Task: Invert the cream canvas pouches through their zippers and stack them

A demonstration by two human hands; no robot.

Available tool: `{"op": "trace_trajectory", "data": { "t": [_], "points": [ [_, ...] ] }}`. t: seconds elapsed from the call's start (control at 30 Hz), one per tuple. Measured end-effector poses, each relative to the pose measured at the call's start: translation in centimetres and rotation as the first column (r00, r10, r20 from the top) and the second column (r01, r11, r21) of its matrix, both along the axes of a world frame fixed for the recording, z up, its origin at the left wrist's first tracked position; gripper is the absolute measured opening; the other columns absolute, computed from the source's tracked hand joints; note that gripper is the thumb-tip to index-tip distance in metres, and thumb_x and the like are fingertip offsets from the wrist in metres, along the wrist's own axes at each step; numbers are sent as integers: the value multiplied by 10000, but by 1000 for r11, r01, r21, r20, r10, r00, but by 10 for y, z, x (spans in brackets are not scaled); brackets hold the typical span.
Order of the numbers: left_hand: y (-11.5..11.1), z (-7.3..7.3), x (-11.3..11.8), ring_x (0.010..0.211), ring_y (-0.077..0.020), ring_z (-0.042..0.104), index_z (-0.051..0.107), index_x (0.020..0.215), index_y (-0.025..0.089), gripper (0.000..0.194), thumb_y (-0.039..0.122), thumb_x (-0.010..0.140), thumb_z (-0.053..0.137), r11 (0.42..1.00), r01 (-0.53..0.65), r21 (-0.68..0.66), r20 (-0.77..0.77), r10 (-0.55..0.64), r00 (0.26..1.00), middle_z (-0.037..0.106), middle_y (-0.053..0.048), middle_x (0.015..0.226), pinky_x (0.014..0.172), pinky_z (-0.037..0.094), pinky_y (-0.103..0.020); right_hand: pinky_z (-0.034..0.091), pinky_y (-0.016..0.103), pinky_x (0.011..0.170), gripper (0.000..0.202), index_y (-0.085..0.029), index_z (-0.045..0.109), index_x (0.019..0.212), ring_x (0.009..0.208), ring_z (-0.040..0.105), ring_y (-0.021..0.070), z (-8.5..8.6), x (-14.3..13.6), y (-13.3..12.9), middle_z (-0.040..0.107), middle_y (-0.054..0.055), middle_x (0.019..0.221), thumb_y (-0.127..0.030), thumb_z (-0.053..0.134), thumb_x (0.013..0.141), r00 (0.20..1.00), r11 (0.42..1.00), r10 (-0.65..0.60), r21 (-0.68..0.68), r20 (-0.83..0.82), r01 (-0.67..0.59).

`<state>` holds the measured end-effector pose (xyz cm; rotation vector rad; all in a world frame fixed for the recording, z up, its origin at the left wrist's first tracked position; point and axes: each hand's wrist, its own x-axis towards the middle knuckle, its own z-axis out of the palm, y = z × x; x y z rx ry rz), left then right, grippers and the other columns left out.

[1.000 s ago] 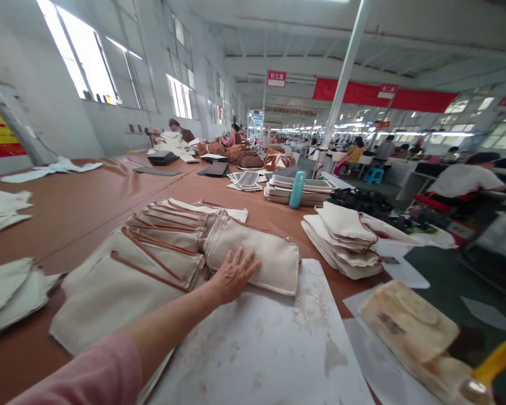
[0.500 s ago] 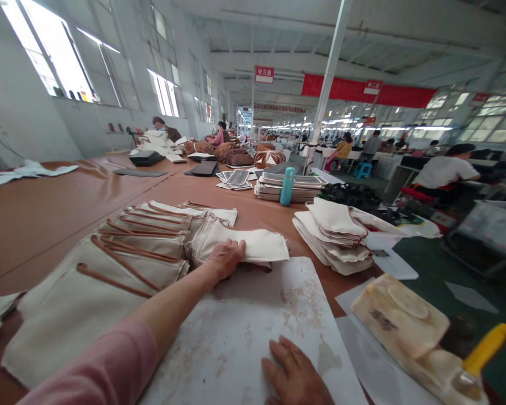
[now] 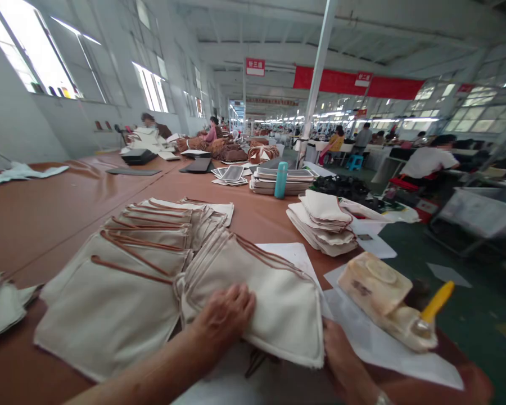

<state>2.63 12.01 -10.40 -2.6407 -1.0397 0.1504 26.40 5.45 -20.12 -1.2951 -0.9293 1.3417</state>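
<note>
A stack of cream fabric panels (image 3: 274, 292) with brown-trimmed edges lies in front of me, its near edge raised slightly above the white board (image 3: 223, 377). My left hand (image 3: 230, 312) is closed on its near edge, fingers together on top and thumb hidden. At the right corner my right hand (image 3: 339, 351) grips the same stack, its fingers partly hidden behind the edge. Left of it, a row of overlapping cream panels (image 3: 113, 298) with brown strips spreads across the brown-covered table (image 3: 80, 214). Thin dark strips show beneath the stack's near edge.
Another pile of cream pieces (image 3: 320, 222) sits at the right, behind a stained glue container (image 3: 375, 287) with a yellow-handled brush (image 3: 436, 301). A teal bottle (image 3: 280, 181) stands by stacked panels farther back. Cream pieces (image 3: 0, 306) lie far left. Several people work in the background.
The stack has come toward me and turned over the white board, with my left hand on it. My right hand has moved from the board to the stack's right edge. The view has shifted slightly.
</note>
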Motion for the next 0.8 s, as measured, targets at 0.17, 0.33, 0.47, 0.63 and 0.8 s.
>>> {"op": "trace_trajectory", "data": {
  "t": [0.17, 0.33, 0.47, 0.63, 0.8],
  "points": [
    [-52, -67, -22, 1069, -308, 615, 503, 1378, 123, 605, -24, 792, 517, 981, -154, -118, -54, 148, 987, 509, -222, 1395, 808, 545, -404, 584, 410, 708, 476, -137, 635, 994, 796, 736, 271, 7, 10, -50, 754, 173, 903, -584, 526, 873, 996, 985, -64, -164, -69, 52],
    [-74, -77, -20, 1243, -373, 508, 500, 1370, 14, 570, 44, 801, 518, 995, -70, -78, 67, 75, 995, 442, -297, 1430, 983, 460, -482, 455, 251, 452, 441, -153, 628, 868, 540, 620, 184, 24, -3, -34, 675, 54, 677, -586, 548, 852, 973, 992, -128, 13, 190, 128],
    [-75, -55, -25, 1041, -296, 644, 575, 1298, 145, 446, 129, 855, 532, 966, -138, -219, 270, 196, 943, 608, -190, 1288, 871, 529, -414, 461, 286, 600, 229, -186, 609, 756, 664, 572, 200, 54, -29, -20, 610, 23, 685, -410, 625, 797, 895, 942, -208, 328, 396, 74],
    [-70, 9, -38, 1308, -273, 463, 382, 1421, 152, 492, 322, 969, 481, 994, -104, -31, 787, 89, 611, 504, -181, 1405, 1065, 413, -437, 439, 324, 736, 30, -211, 625, 776, 797, 559, 220, 83, -72, -57, 589, 44, 823, -207, 596, 781, 804, 796, -134, 547, 579, -261],
    [-88, 54, -42, 913, -193, 629, 619, 931, 203, 175, 287, 984, 476, 961, 275, -31, 807, -138, 574, 693, -41, 879, 1033, 405, -390, 470, 319, 722, 151, -200, 638, 989, 803, 580, 216, 106, -88, -93, 592, 70, 890, -213, 533, 880, 771, 666, -63, 602, 634, -441]
  ]
}}
